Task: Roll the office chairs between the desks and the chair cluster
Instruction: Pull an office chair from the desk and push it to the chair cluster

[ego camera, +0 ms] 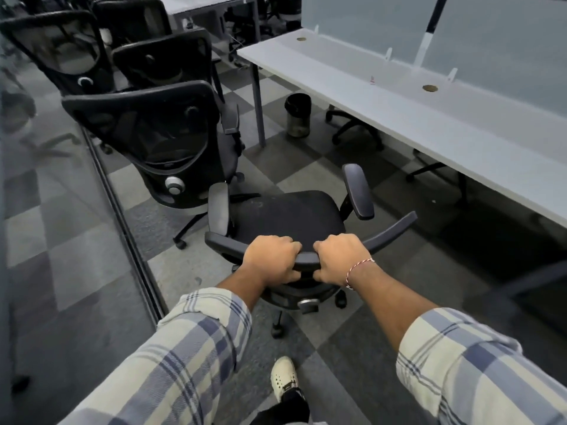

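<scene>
1. Grip first: the left hand and the right hand are both wrapped tight round the top rail of the backrest. They sit close together near its middle, fingers curled over the front edge.
2. The office chair they hold stands on the carpet floor in the aisle, seat facing away from the person. It is between the white tabletop on the right and the chair cluster on the left.
3. The nearest mesh-back chair of that cluster is just beside the held chair's left armrest. The others line up behind it along the glass partition.
4. Handling, as a judgement: the frame looks stiff and fairly heavy, but the casters should let it roll under a light push, with some drag from the carpet. The seat probably swivels, so hands set wider on the rail would steer more surely than this narrow hold.
5. The rail is the sound place to take it; armrests may wobble or slide.
6. Risk: the casters could catch on the neighbour's base, and a waste bin stands under the desk end.
</scene>
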A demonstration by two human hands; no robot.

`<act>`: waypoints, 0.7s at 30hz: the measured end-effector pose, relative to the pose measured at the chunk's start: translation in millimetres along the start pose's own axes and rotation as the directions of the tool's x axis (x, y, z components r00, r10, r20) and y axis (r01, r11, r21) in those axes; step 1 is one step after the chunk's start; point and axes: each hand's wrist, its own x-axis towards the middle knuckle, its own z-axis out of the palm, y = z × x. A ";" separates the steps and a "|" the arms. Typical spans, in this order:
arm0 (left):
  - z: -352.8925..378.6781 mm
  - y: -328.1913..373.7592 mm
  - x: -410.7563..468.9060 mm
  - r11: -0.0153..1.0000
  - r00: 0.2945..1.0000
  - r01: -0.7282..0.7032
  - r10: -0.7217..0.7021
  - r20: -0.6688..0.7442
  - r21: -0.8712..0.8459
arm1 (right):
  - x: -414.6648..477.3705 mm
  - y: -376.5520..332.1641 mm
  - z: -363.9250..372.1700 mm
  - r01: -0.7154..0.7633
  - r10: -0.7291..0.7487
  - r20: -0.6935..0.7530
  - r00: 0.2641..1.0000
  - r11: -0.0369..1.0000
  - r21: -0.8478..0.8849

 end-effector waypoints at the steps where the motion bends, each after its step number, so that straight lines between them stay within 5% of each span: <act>1: -0.9 6.9 -5.7 1.000 1.000 -0.013 0.013 0.004 0.003 | -11.7 -2.8 2.1 -0.017 0.017 0.002 1.000 1.000 0.010; 12: -15.3 51.7 -29.3 0.975 0.967 -0.220 0.213 0.136 0.033 | -93.2 -26.2 18.2 -0.238 0.238 0.008 0.971 0.967 0.095; 21: -21.1 66.4 6.3 0.878 0.870 -0.475 0.456 0.189 0.065 | -116.0 -33.8 26.7 -0.530 0.529 0.050 0.847 0.833 0.162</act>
